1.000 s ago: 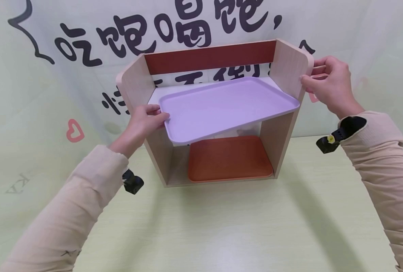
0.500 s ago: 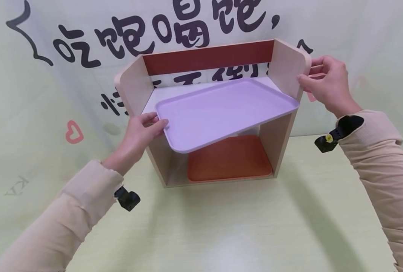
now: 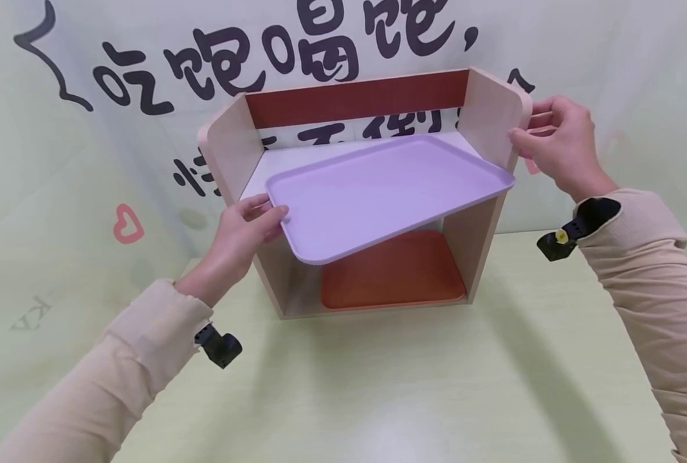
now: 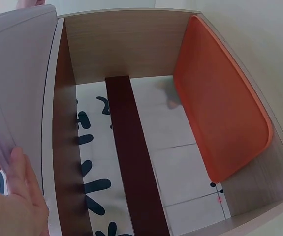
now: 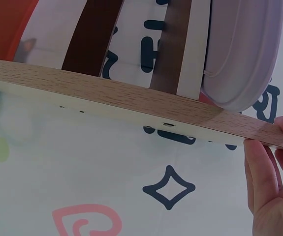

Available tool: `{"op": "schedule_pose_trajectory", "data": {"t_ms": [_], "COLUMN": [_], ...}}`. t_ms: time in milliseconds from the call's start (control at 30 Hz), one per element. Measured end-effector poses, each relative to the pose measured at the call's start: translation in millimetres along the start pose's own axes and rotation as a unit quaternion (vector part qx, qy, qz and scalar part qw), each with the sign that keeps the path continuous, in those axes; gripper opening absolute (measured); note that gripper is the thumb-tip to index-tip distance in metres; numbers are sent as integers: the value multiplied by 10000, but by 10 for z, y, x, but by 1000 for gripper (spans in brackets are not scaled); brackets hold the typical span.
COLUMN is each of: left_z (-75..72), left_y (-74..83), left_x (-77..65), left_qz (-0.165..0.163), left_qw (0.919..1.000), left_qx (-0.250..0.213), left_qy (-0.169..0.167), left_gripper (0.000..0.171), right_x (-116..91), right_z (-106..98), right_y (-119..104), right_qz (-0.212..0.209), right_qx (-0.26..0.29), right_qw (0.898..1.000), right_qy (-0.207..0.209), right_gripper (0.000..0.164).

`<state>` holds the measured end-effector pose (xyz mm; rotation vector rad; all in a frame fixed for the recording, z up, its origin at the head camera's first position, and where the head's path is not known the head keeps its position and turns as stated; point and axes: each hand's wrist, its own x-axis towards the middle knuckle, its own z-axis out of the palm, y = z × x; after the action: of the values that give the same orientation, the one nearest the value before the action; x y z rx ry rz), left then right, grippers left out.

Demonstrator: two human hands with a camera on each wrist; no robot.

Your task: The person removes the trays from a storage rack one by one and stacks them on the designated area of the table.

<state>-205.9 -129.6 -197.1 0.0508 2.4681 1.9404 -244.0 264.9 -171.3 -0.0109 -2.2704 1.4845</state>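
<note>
My left hand (image 3: 233,241) pinches the left rim of a light purple rectangular tray (image 3: 378,193), thumb on top and fingers beneath. The tray sits slantwise over the upper board of a small wooden shelf unit (image 3: 496,122), its near left corner jutting past the front. In the left wrist view the tray's underside (image 4: 20,73) shows beside the board edge. With thumb and fingers, my right hand (image 3: 566,141) holds the front edge of the unit's right side panel; the right wrist view shows this grip on the panel (image 5: 131,101).
An orange tray (image 3: 392,273) lies in the unit's lower compartment. The unit stands on a pale green table (image 3: 378,373), against a white cloth (image 3: 146,38) printed with black characters. A dark red strip (image 3: 355,99) spans the unit's top back.
My left hand has drawn the purple tray's left end toward me and lower, so the tray slants more and juts farther out. My right hand has kept its hold on the side panel.
</note>
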Motion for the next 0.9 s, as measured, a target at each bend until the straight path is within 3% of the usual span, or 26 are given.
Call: {"op": "schedule_pose_trajectory", "data": {"t_ms": [567,900], "left_z": [-10,-1], "left_y": [-36,-9], "left_x": [192,222], "left_qz": [-305,-425], "left_qw": [9994,9991], "left_qx": [153,90], "left_qy": [33,2], "left_gripper": [68,69], "right_x": [10,5], "right_z": [12,6], "right_y": [17,13], "right_qz": [-59,-94], "right_qx": [-81,-64], "right_qw": [9999,9999], "right_qy": [42,21], "right_gripper": [23,23]}}
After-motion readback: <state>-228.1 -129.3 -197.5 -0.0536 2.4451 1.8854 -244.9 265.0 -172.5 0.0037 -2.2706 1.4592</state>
